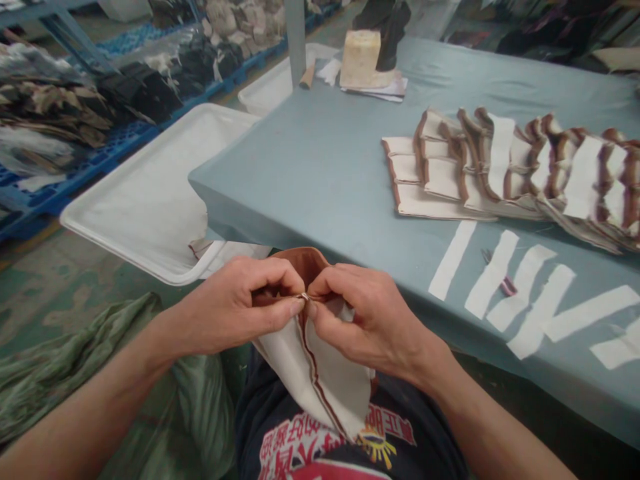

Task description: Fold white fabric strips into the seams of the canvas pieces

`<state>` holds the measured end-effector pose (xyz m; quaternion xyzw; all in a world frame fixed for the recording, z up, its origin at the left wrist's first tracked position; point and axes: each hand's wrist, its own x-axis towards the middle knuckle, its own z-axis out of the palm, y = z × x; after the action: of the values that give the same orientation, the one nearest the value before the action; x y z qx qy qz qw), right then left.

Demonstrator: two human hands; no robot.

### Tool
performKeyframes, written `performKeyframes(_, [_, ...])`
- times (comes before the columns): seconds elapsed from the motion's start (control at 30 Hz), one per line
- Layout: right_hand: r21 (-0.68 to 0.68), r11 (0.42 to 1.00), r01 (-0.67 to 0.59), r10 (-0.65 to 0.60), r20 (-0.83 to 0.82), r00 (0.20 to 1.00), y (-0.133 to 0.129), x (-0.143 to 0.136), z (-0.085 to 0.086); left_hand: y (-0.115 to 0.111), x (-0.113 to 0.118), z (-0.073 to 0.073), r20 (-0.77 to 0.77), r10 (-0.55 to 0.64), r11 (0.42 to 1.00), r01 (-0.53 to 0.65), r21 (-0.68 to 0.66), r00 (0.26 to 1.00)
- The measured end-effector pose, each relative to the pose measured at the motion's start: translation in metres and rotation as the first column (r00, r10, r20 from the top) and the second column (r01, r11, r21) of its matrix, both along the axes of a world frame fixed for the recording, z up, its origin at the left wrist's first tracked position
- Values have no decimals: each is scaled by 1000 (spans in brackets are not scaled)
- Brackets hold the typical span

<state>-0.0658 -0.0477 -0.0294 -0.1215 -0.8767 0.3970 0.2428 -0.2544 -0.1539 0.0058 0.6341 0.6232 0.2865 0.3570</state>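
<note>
A cream fabric piece with brown trim (pixel 280 353) hangs between my hands, over my lap. Its brown inside shows at the top, and a brown-edged seam runs down its middle. My left hand (pixel 235 303) pinches the top edge just left of that seam, thumb in front. My right hand (pixel 367 320) pinches the same edge on the right side. Both thumbs and fingertips nearly meet at the seam's upper end, where a small light bit shows. The curled fingers hide part of the edge.
A blue-grey covered table (pixel 300 180) stands ahead. On it lie stacked cream and brown fabric pieces (pixel 445 173), white strips (pixel 493 273), small purple-handled snips (pixel 509 287) and a yellowish block (pixel 361 57). A white bin (pixel 135 180) is at left, near green cloth (pixel 90 360).
</note>
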Motion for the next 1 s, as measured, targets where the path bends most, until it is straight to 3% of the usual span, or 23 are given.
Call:
performKeyframes(0.1, [122, 993, 2, -1, -11, 1000, 1, 1, -1, -1, 2, 2, -110, 19, 1000, -18, 12, 994])
performKeyframes(0.23, [137, 990, -19, 20, -10, 1000, -1, 0, -4, -4, 7, 4, -158, 17, 1000, -15, 17, 987])
performKeyframes(0.4, [61, 995, 77, -75, -41, 996, -6, -7, -7, -2, 15, 2, -332, 70, 980, -3, 199, 941])
performKeyframes(0.6, [-92, 994, 63, -61, 26, 998, -4, -9, -8, -7, 14, -7, -344, 111, 964, -17, 265, 932])
performKeyframes(0.7, [-185, 981, 60, -50, 60, 997, -1, -9, -7, -9, 10, -11, -388, 54, 943, 80, 322, 920])
performKeyframes(0.83, [-383, 923, 34, 2, 92, 996, 3, -10, -10, -11, 0, -19, -499, -49, 875, 279, 396, 865])
performKeyframes(1.0, [-649, 760, -29, 80, 50, 996, 3, -11, -20, -20, -11, -33, -549, -83, 841, 354, 409, 832])
